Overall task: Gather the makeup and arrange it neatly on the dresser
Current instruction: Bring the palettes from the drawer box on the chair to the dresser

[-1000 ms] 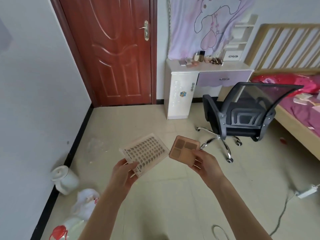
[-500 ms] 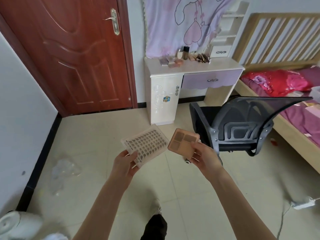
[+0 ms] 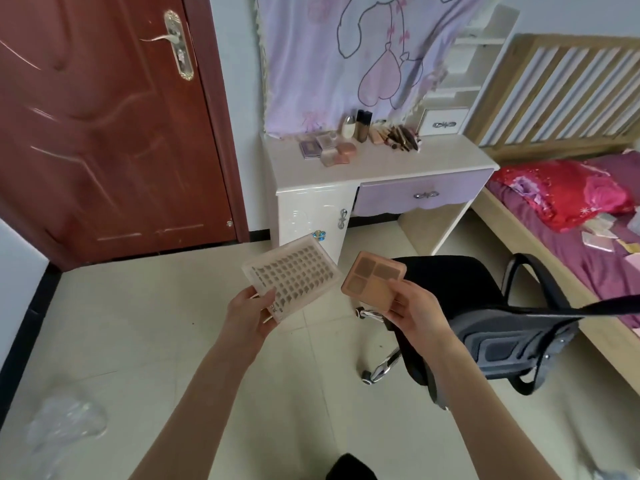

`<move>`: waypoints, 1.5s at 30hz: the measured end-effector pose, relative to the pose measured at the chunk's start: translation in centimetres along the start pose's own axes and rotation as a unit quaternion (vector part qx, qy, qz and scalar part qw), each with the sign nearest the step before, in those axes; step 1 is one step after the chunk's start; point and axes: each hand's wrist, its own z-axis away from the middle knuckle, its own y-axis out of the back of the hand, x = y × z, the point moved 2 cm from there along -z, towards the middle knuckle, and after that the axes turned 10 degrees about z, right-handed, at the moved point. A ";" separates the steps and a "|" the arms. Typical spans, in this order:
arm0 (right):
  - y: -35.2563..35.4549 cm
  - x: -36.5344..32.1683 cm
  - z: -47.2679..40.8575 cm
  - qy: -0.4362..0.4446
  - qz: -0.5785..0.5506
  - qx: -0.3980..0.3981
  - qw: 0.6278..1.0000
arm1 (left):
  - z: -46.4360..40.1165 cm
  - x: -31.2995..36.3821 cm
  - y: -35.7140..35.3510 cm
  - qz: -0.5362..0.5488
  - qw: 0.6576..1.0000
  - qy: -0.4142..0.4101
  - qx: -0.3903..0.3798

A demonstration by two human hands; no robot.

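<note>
Left hand (image 3: 250, 311) pinching near corner of clear flat plastic case of small dark lash clusters (image 3: 291, 277); right hand (image 3: 414, 311) gripping peach square four-pan palette (image 3: 373, 280), thumb on top; both held apart above tile floor, short of white dresser (image 3: 377, 168) carrying other makeup.
</note>
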 end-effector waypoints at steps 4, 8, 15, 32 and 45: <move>-0.9 -2.5 -6.9 -0.021 -0.006 0.005 1.000 | -6.5 1.3 -2.7 -0.001 1.000 0.011 0.018; -1.6 -5.8 -15.3 -0.036 -0.021 0.010 0.999 | -13.9 2.7 -6.5 -0.004 1.000 0.018 0.024; -3.3 -13.8 -29.9 -0.053 -0.050 0.012 0.997 | -26.1 7.7 -14.2 -0.001 0.999 0.013 0.043; -2.7 -22.0 -52.8 -0.108 -0.056 0.096 0.988 | -49.5 11.8 -26.7 -0.023 0.994 0.080 0.072; -1.2 -23.0 -64.0 -0.188 -0.096 0.168 0.963 | -61.9 12.8 -33.9 -0.126 0.980 0.144 0.050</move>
